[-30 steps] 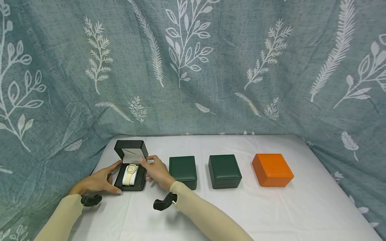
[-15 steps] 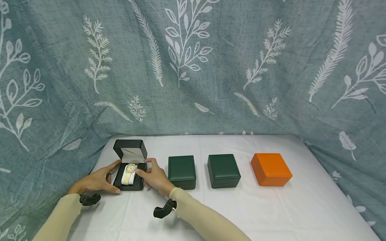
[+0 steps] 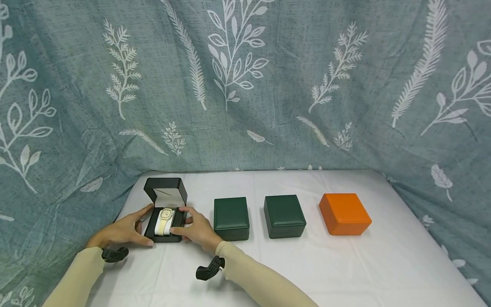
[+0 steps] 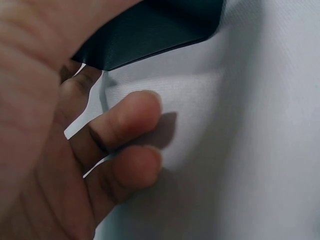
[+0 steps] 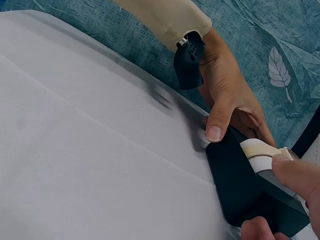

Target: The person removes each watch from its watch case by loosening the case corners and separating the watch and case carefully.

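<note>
A black watch box stands with its lid raised at the left of the table. Inside it lies a watch with a cream strap, wrapped round a white cushion. My left hand holds the box's left side, thumb at the front corner and index finger near the hinge; its other fingers hang over the cloth. From the right, my right hand reaches over the box, thumb against the cushion beside the strap. Its index finger lies at the box's right rim; I cannot tell whether it pinches anything.
Right of the watch box stand two closed dark green boxes, one nearer and one farther. Beyond them is a closed orange box. A white cloth covers the table, and a patterned teal curtain hangs behind it.
My right thumb has moved down from the lid's inner side to the lower edge of the cushion, and the index finger has dropped to the box's rim. My left hand stays put.
</note>
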Demonstrator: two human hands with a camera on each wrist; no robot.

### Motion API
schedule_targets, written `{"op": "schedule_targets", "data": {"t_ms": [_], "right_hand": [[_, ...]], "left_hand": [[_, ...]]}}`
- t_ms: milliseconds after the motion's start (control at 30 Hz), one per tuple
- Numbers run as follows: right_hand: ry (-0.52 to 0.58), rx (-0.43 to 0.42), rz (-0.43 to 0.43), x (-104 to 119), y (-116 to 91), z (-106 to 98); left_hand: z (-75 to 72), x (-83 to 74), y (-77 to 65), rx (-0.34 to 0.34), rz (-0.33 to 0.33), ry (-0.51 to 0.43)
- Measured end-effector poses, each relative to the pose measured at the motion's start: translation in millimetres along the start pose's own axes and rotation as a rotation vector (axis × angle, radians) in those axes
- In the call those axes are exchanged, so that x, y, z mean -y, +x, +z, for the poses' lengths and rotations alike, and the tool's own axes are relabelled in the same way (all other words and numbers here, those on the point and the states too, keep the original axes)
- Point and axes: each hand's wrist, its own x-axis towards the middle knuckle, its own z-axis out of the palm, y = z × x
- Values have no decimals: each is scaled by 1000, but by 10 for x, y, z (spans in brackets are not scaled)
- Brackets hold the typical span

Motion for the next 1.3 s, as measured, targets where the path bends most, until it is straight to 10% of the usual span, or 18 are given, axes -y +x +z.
{"op": "schedule_targets", "data": {"t_ms": [900, 1300], "right_hand": [[-79, -21, -54, -108, 20, 29], [-97, -13, -45, -68, 11, 11]], "left_hand": [[19, -27, -53, -36, -10, 26], [204, -73, -176, -395, 16, 68]]}}
